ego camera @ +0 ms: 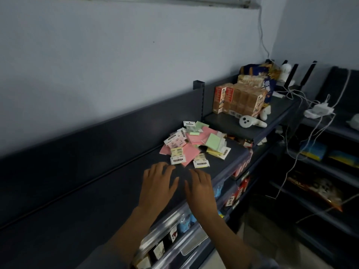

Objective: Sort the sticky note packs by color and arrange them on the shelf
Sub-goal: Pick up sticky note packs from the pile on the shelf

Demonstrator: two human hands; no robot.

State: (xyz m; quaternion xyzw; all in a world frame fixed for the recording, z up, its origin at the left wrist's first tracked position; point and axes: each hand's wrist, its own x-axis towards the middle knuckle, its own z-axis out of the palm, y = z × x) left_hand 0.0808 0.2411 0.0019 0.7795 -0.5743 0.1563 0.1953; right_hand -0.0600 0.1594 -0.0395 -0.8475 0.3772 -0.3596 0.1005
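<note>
Dim shop aisle, dark metal shelf (pixel 81 200) along a pale wall: sorting not started as far as I can judge.

Sticky note packs (pixel 194 144) sit in one mixed heap on the shelf top, pink, green and yellow jumbled, some label-side up, no colour groups visible. My left hand (pixel 157 186) and right hand (pixel 201 188) hover side by side just short of the heap, palms down, fingers spread and relaxed, holding nothing; can't tell if they touch the shelf. Next move, my call: reach in, pull one colour out, stack it on the bare shelf to the left. Beyond the heap: carton boxes (pixel 239 100), a white controller (pixel 251 121), charger cables (pixel 310 105).
</note>
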